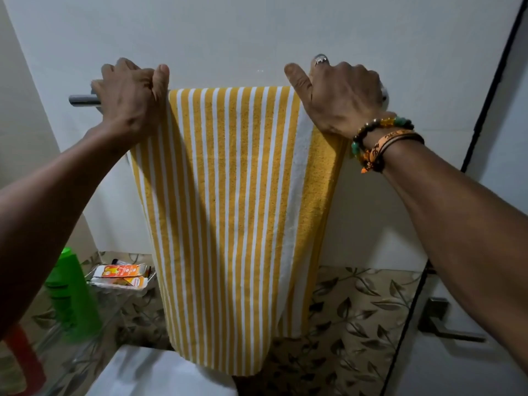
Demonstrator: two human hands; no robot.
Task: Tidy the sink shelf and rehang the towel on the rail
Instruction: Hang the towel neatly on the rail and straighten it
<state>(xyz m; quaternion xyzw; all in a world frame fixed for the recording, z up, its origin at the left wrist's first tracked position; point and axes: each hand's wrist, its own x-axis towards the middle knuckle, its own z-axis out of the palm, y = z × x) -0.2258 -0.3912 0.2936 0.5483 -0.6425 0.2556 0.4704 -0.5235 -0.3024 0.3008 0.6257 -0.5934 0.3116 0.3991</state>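
A yellow and white striped towel (pixel 228 210) hangs draped over a grey metal rail (pixel 83 100) on the white wall. My left hand (pixel 130 101) grips the towel's left top edge at the rail, fingers curled over it. At the right top edge my right hand (pixel 340 98), with a ring and beaded bracelets, presses on the towel and hides the rail's right end. Low at the left, a glass shelf (pixel 97 315) carries a green bottle (pixel 73 295) and orange and white boxes (pixel 123 277).
A white sink (pixel 160 372) sits at the bottom below the towel. A red object (pixel 23 361) is blurred at the far left bottom. At the right is a door with a metal lever handle (pixel 448 327). Leaf-patterned tiles (pixel 357 310) line the lower wall.
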